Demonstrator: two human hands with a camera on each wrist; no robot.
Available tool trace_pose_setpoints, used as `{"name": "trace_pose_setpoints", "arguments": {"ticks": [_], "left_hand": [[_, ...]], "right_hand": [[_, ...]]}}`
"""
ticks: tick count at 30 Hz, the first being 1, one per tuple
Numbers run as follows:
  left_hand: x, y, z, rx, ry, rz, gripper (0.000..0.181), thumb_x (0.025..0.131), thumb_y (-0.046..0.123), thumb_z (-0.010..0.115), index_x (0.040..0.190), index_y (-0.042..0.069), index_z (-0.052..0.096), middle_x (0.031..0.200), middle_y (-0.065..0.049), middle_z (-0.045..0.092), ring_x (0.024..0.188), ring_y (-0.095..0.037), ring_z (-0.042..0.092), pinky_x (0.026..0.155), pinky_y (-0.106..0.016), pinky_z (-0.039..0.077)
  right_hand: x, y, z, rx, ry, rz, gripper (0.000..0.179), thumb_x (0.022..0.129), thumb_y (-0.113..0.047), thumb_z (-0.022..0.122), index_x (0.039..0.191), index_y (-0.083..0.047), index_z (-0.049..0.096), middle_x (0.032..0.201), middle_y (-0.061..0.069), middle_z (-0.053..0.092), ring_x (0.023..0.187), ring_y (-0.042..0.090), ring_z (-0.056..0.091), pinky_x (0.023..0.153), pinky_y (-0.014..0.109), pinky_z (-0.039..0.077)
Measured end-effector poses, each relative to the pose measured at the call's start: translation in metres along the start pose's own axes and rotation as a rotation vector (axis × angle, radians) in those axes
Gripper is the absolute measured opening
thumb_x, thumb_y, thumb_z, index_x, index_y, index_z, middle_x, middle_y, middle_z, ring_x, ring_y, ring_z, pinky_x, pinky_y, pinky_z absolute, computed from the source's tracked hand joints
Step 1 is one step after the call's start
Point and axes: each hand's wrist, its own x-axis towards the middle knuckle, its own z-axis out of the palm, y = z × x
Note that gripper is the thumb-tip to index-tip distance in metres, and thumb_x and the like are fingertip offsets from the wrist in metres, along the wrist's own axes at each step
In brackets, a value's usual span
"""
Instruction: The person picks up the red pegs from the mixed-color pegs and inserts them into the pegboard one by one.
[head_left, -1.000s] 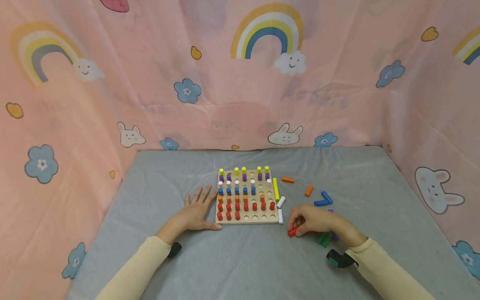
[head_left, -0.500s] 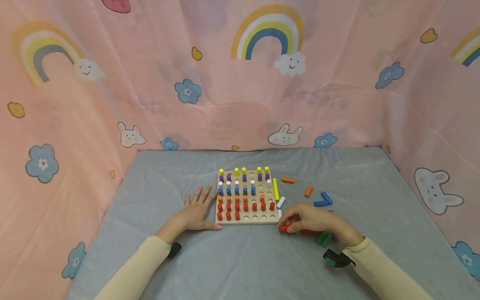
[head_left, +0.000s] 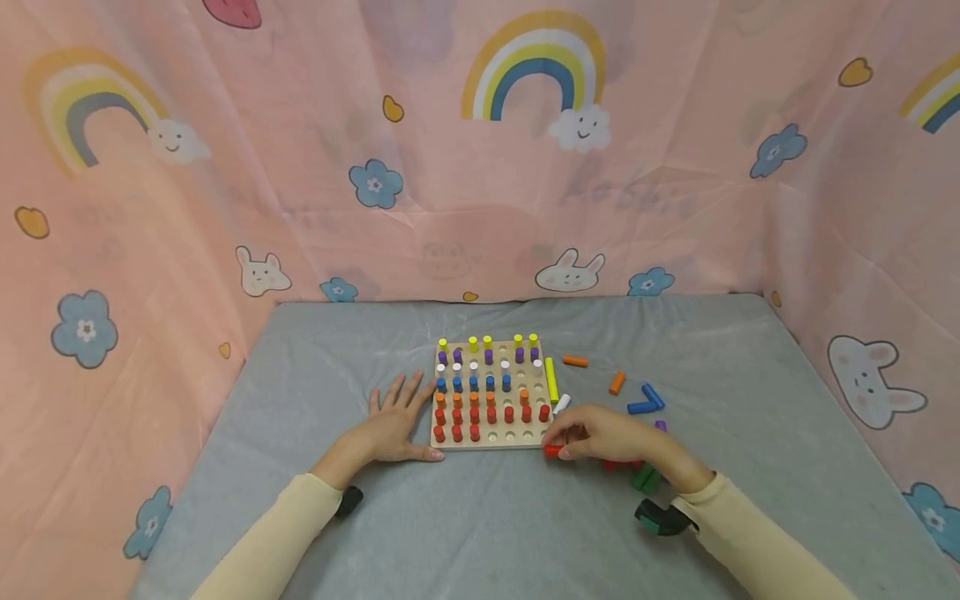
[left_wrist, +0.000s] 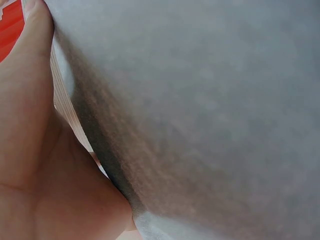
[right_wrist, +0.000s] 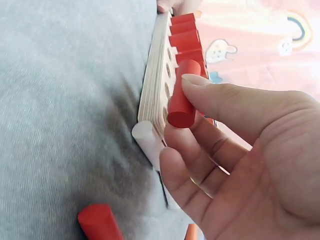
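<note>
A wooden pegboard (head_left: 491, 446) lies on the grey cloth, with rows of upright red, orange, blue, white, purple and yellow pegs. Its front row has three red pegs at the left and bare holes to their right. My right hand (head_left: 611, 433) pinches a red peg (right_wrist: 185, 95) between thumb and fingers at the board's front right corner, the peg tilted. With fingers spread, my left hand (head_left: 390, 423) rests at the board's left side, its thumb by the front left corner. The left wrist view shows mostly cloth and part of that hand.
Right of the board lie loose pegs: yellow (head_left: 552, 380), white (head_left: 562, 403), orange (head_left: 575, 361), blue (head_left: 642, 407) and green (head_left: 647, 478). More red pegs (head_left: 621, 465) lie partly under my right hand. A pink patterned curtain (head_left: 480, 208) surrounds the table.
My right hand has moved left with the red peg, from the cloth to the board's front right corner. The left hand has stayed in place.
</note>
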Motion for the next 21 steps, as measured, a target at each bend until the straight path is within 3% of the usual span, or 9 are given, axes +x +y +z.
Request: {"name": "trace_pose_setpoints", "arguments": {"ticks": [7, 11, 21], "left_hand": [[-0.001, 0.001, 0.0, -0.001, -0.001, -0.004, 0.118, 0.074, 0.069, 0.074, 0.161, 0.021, 0.009, 0.169, -0.013, -0.002, 0.155, -0.043, -0.004, 0.113, -0.076, 0.001], [-0.001, 0.001, 0.0, 0.003, 0.0, -0.003, 0.118, 0.074, 0.069, 0.073, 0.161, 0.021, 0.009, 0.169, -0.013, -0.002, 0.155, -0.043, -0.003, 0.113, -0.076, 0.001], [-0.001, 0.001, 0.0, 0.007, 0.004, -0.001, 0.118, 0.074, 0.069, 0.073, 0.161, 0.021, 0.01, 0.169, -0.013, -0.001, 0.155, -0.044, -0.003, 0.113, -0.077, 0.001]], "right_hand": [[0.008, -0.006, 0.007, -0.016, 0.082, -0.006, 0.019, 0.089, -0.023, 0.074, 0.108, -0.024, 0.073, 0.086, -0.008, 0.062, 0.08, 0.008, 0.055, 0.071, 0.021, 0.048], [0.014, -0.008, 0.009, 0.005, 0.126, -0.016, 0.021, 0.088, -0.022, 0.075, 0.109, -0.02, 0.073, 0.088, -0.007, 0.064, 0.08, 0.007, 0.056, 0.07, 0.021, 0.049], [0.025, -0.016, 0.016, 0.015, 0.297, -0.065, 0.022, 0.086, -0.021, 0.078, 0.107, -0.017, 0.074, 0.09, -0.007, 0.069, 0.079, 0.005, 0.058, 0.069, 0.021, 0.051]]}}
